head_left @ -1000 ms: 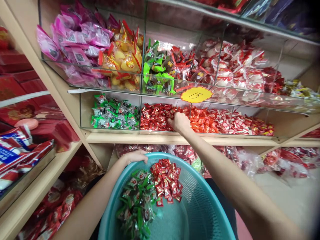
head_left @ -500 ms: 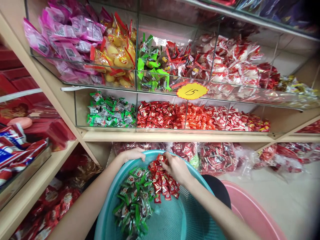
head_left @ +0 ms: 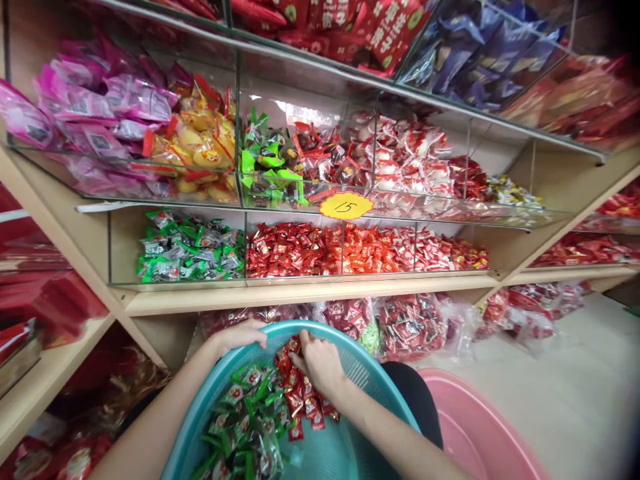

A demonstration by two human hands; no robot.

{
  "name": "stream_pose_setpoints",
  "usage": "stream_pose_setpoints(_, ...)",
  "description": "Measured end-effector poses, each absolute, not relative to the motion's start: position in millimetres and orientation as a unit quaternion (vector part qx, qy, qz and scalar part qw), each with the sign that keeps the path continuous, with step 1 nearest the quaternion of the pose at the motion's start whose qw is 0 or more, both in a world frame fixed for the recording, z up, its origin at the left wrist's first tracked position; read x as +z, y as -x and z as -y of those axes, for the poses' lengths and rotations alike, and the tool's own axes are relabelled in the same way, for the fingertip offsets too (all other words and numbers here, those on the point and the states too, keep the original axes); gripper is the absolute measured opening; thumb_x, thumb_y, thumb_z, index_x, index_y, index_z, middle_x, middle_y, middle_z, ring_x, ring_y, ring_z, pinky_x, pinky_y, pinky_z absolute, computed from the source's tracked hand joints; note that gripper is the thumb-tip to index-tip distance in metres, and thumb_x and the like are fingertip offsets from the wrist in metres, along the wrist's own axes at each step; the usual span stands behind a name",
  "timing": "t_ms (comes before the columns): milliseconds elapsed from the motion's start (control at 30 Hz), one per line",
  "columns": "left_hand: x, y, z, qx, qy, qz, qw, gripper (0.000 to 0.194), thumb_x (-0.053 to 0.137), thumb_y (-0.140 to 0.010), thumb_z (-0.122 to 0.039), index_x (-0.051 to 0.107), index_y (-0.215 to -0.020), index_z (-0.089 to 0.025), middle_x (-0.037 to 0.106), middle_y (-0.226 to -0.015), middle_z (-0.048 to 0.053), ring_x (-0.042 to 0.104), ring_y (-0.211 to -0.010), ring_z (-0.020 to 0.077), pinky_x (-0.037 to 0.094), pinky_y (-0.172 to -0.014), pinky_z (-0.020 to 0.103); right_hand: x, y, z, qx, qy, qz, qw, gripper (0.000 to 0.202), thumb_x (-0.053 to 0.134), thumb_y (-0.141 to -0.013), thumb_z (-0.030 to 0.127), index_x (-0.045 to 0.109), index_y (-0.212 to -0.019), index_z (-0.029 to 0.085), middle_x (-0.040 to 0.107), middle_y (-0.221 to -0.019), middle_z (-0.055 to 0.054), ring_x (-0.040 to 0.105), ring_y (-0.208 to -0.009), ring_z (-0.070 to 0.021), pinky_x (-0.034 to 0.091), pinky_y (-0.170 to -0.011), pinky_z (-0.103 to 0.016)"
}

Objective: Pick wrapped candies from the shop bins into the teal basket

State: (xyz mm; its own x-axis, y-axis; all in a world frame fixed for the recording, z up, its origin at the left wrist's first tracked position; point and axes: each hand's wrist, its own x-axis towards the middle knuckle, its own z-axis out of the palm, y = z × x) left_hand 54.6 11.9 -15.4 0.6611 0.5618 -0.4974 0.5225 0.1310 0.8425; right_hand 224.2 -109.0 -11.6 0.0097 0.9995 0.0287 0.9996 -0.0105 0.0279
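Note:
A teal plastic basket (head_left: 383, 385) stands tilted in front of me. My left hand (head_left: 240, 337) is closed over its far left rim. Inside the basket, my right hand (head_left: 320, 363) has its fingers bent into a pile of small red wrapped candies (head_left: 303, 400) near the far wall; whether any are gripped is hidden by the fingers. Left of the red candies lies a heap of green-and-clear wrapped candies (head_left: 250, 420).
Beyond the basket, glass-fronted shelves (head_left: 310, 290) hold sorted candies, with a yellow "15" tag (head_left: 346, 206). Bagged candies (head_left: 415, 327) lie underneath. A pink tub (head_left: 475, 427) sits on the floor at right.
The view has shifted, showing more of the upper shelves, and the basket sits lower and further left in it. Both hands stay at about the same places on and in the basket.

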Motion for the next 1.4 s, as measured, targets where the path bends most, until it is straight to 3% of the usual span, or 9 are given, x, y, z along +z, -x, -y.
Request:
stream_pose_setpoints(133, -15.8, -54.8, -11.7, 0.024, -0.658, -0.399, 0.638, 0.028, 0.052, -0.051, -0.02, 0.062, -0.077, -0.016, 0.062, -0.063, -0.002, 0.055, -0.055, 0.0138, 0.04, -0.049, 0.02, 2.3, -230.0, 111.4, -0.033, 0.707, 0.706, 0.028, 0.039, 0.037, -0.085, 0.048, 0.046, -0.101, 0.014, 0.065, -0.075, -0.009, 0.064, -0.067, -0.0223, 0.042, -0.055, -0.027)
stream_pose_setpoints(300, -19.8, -56.1, -13.4, 0.032, -0.646, -0.401, 0.648, 0.028, 0.052, -0.05, -0.019, 0.062, -0.076, -0.015, 0.06, -0.061, -0.002, 0.053, -0.051, 0.0134, 0.041, -0.048, 0.021, 57.4, -247.8, 90.4, -0.066, 0.707, 0.698, 0.088, 0.032, 0.027, -0.09, 0.042, 0.047, -0.1, 0.019, 0.066, -0.072, -0.007, 0.063, -0.066, -0.0191, 0.037, -0.056, -0.024)
stream_pose_setpoints(533, -21.0, -56.2, -13.4, 0.035, -0.648, -0.405, 0.644, 0.019, 0.054, -0.05, -0.019, 0.06, -0.067, -0.017, 0.055, -0.056, -0.004, 0.05, -0.049, 0.0122, 0.039, -0.046, 0.02, 114.0, -276.5, 13.7, -0.073, 0.698, 0.69, 0.176, 0.023, 0.037, -0.086, 0.035, 0.051, -0.098, 0.021, 0.064, -0.081, -0.006, 0.06, -0.074, -0.018, 0.034, -0.059, -0.024)
stream_pose_setpoints(800, -20.8, -53.8, -12.0, 0.045, -0.642, -0.421, 0.639, 0.018, 0.053, -0.049, -0.019, 0.061, -0.066, -0.016, 0.056, -0.053, -0.004, 0.05, -0.048, 0.0128, 0.038, -0.044, 0.02, 91.2, -270.4, -41.6, 0.053, 0.708, 0.666, 0.227, 0.042, 0.056, -0.071, 0.047, 0.054, -0.103, 0.019, 0.062, -0.087, -0.007, 0.058, -0.077, -0.0174, 0.039, -0.062, -0.024)
stream_pose_setpoints(1167, -17.4, -56.0, -12.7, 0.033, -0.64, -0.4, 0.655, 0.019, 0.054, -0.051, -0.019, 0.062, -0.069, -0.016, 0.06, -0.059, -0.003, 0.053, -0.051, 0.0135, 0.04, -0.047, 0.021, 81.8, -274.0, -45.5, 0.079, 0.707, 0.654, 0.257, 0.033, 0.059, -0.067, 0.04, 0.06, -0.092, 0.018, 0.063, -0.084, -0.006, 0.057, -0.074, -0.0155, 0.04, -0.064, -0.023)
stream_pose_setpoints(1400, -15.2, -54.9, -9.8, 0.032, -0.621, -0.406, 0.67, 0.027, 0.055, -0.05, -0.019, 0.063, -0.076, -0.016, 0.063, -0.062, -0.002, 0.055, -0.05, 0.0135, 0.042, -0.049, 0.022, 81.5, -274.7, -41.6, 0.068, 0.693, 0.644, 0.318, 0.027, 0.054, -0.067, 0.043, 0.06, -0.075, 0.018, 0.06, -0.067, -0.002, 0.053, -0.063, -0.0135, 0.038, -0.059, -0.022)
